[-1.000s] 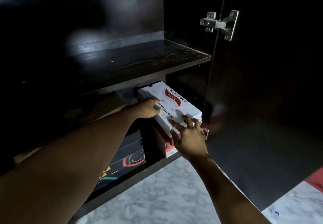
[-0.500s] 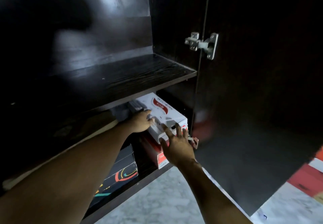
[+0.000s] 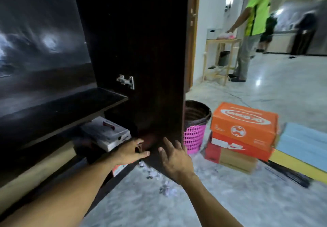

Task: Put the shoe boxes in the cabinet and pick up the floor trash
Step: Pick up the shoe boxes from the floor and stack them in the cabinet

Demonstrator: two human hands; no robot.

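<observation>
A white shoe box (image 3: 108, 134) lies on a lower shelf of the dark cabinet (image 3: 58, 106), on top of a red box (image 3: 118, 169). My left hand (image 3: 131, 151) hovers just in front of it, fingers apart, holding nothing. My right hand (image 3: 175, 157) is open beside the cabinet door (image 3: 141, 49), empty too. A stack of three shoe boxes stands on the floor to the right: an orange one (image 3: 244, 122) on top, a red one (image 3: 240, 147) under it, a brown one (image 3: 235, 161) at the bottom. Bits of crumpled paper trash (image 3: 164, 189) lie on the marble floor below my hands.
A pink and brown waste basket (image 3: 196, 125) stands by the door's edge. Blue and yellow flat panels (image 3: 300, 145) lie at the right. A person in a green shirt (image 3: 254, 14) stands at a small wooden table (image 3: 221, 56) in the background.
Both hands have come off the white shoe box, which stays on the shelf. The view has swung right, bringing the floor, the stacked boxes and the basket into sight.
</observation>
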